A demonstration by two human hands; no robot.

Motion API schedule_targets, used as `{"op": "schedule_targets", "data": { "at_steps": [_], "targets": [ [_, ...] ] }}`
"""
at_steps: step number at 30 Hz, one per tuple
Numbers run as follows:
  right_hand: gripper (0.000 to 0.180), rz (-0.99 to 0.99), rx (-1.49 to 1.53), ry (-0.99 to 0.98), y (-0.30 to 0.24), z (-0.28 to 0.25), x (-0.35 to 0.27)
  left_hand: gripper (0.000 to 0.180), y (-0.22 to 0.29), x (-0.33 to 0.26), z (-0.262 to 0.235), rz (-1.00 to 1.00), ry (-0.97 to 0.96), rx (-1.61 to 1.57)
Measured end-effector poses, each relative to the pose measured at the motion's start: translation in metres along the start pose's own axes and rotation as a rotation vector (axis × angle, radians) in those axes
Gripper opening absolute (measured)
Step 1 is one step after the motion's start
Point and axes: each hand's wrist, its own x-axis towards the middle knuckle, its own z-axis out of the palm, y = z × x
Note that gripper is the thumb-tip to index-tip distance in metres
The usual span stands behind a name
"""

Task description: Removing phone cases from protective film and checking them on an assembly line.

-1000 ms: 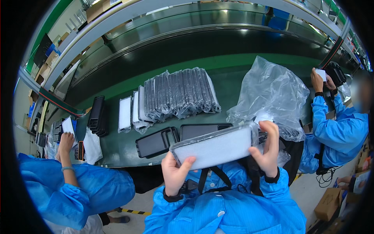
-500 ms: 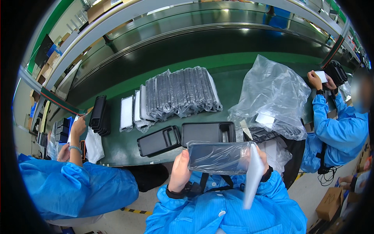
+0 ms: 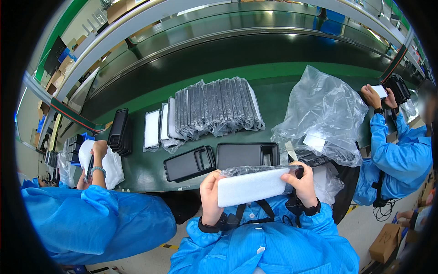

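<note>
My left hand (image 3: pixel 211 194) and my right hand (image 3: pixel 303 185) hold a flat black plastic case in clear film (image 3: pixel 244 170) by its two short ends, above the near edge of the bench. A white foam sheet (image 3: pixel 251 188) lies along its near face and hides most of it. My right thumb presses on the sheet's right end; my left fingers close round the left end. Just beyond my hands rest a black case with a cut-out (image 3: pixel 239 155) and another, slanted black case (image 3: pixel 187 165), both unwrapped.
A row of film-wrapped black cases (image 3: pixel 214 107) stands on the green bench (image 3: pixel 141 176). A large clear plastic bag (image 3: pixel 319 109) lies to its right. Co-workers in blue sit left (image 3: pixel 91 219) and right (image 3: pixel 397 146). Stacked black cases (image 3: pixel 120 132) stand near the left one.
The white foam sheet, earlier hanging at an angle by my right hand, now lies lengthwise along the wrapped case. My right hand has moved round to press its end.
</note>
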Motion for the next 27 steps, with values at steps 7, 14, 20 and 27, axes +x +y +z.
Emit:
{"op": "schedule_targets", "data": {
  "at_steps": [7, 14, 20, 27],
  "targets": [
    [0.024, -0.031, -0.05, 0.082, 0.002, -0.021, -0.005, 0.02, 0.006, -0.009, -0.003, 0.273, -0.121, 0.492],
    [0.029, -0.279, 0.268, 0.452, -0.007, -0.163, -0.088, 0.015, 0.023, -0.014, -0.012, 0.201, 0.003, 0.59],
    [0.03, -0.493, 0.689, 0.818, 0.011, -0.206, -0.18, 0.03, -0.048, -0.016, 0.063, -0.005, -0.886, 0.553],
    [0.031, -0.595, 0.598, 0.665, 0.02, -0.215, -0.222, 0.03, -0.216, 0.003, 0.166, 0.075, -0.983, 1.011]
  ]
}}
